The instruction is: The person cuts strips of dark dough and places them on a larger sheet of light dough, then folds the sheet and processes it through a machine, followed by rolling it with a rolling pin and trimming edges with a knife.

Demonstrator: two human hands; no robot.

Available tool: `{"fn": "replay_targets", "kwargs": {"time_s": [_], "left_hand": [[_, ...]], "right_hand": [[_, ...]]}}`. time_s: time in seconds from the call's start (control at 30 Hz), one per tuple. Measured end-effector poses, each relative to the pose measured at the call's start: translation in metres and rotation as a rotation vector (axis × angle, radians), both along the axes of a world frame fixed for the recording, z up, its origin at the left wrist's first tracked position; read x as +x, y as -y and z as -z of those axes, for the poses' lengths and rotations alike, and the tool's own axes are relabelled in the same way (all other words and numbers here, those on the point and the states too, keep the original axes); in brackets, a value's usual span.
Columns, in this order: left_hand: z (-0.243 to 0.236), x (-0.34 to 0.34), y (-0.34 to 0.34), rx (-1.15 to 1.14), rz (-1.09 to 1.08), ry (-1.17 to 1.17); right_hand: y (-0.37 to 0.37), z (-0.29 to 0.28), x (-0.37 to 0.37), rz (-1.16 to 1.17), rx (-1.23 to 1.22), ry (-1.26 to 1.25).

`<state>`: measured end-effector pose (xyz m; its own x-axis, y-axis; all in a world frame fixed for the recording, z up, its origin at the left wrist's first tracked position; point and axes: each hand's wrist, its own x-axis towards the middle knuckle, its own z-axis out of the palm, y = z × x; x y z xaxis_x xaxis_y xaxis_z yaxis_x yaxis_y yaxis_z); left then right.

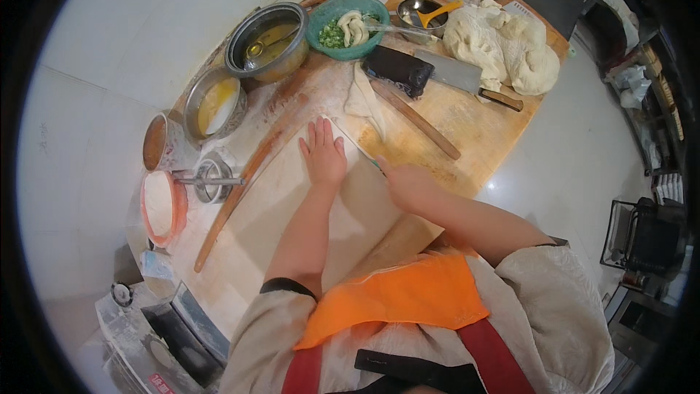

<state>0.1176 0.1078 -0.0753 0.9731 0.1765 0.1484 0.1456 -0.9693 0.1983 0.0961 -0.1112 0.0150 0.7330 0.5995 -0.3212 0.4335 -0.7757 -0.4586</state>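
A wide, thin sheet of rolled dough [292, 204] lies on the floured wooden table in front of me. My left hand [323, 157] presses flat near its far corner, fingers stretched out. At the sheet's right edge my right hand [408, 186] is closed around a thin tool [376, 165]; only a small green part of it shows, so its kind is unclear. A pale strip of dough [363, 98] lies just beyond the sheet. One long rolling pin [248, 175] rests along the sheet's left side, and a shorter rolling pin [415, 118] lies to the right.
Along the back stand a pot of oil [292, 58], a green bowl [339, 49] with chopped greens, and a steel bowl [405, 7]. A cleaver [452, 69], a dark packet [397, 71] and a dough mass [503, 47] sit right. A flour bowl [177, 211] stands left.
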Motion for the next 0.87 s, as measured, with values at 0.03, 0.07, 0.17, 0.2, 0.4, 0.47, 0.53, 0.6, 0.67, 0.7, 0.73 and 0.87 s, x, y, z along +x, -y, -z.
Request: {"fn": "replay_targets", "kwargs": {"time_s": [0.03,0.07,0.17,0.2,0.4,0.47,0.53,0.6,0.67,0.7,0.73,0.87], "left_hand": [[-0.002,0.001,-0.002,-0.022,-0.013,-0.018],[-0.003,-0.001,-0.002,-0.045,-0.028,-0.034],[-0.011,-0.032,0.039,-0.153,0.011,-0.059],[-0.016,-0.056,0.056,-0.162,0.099,-0.035],[-0.022,-0.124,0.103,-0.141,0.207,-0.035],[-0.026,-0.124,0.108,-0.123,0.199,-0.034],[-0.027,-0.124,0.109,-0.128,0.192,-0.036],[-0.026,-0.125,0.109,-0.140,0.197,-0.027],[-0.026,-0.125,0.106,-0.128,0.199,-0.036],[-0.023,-0.125,0.106,-0.119,0.196,-0.053],[-0.021,-0.124,0.105,-0.111,0.199,-0.069],[-0.006,-0.124,0.103,-0.073,0.200,-0.051]], "right_hand": [[0.006,-0.001,-0.004,-0.006,-0.005,0.004],[0.010,-0.003,-0.008,-0.015,-0.027,-0.002],[0.029,-0.008,-0.021,-0.003,-0.070,-0.025],[0.034,-0.009,-0.026,0.003,-0.061,-0.040],[0.075,-0.007,-0.064,-0.018,-0.026,-0.073],[0.094,-0.014,-0.080,0.014,-0.069,-0.130],[0.112,-0.018,-0.096,0.030,-0.153,-0.199],[0.138,-0.006,-0.113,0.019,-0.175,-0.217],[0.155,-0.003,-0.117,0.026,-0.133,-0.192],[0.162,-0.007,-0.117,0.036,-0.088,-0.160],[0.166,-0.010,-0.118,0.053,-0.044,-0.129],[0.131,-0.009,-0.064,0.239,0.132,0.153]]}}
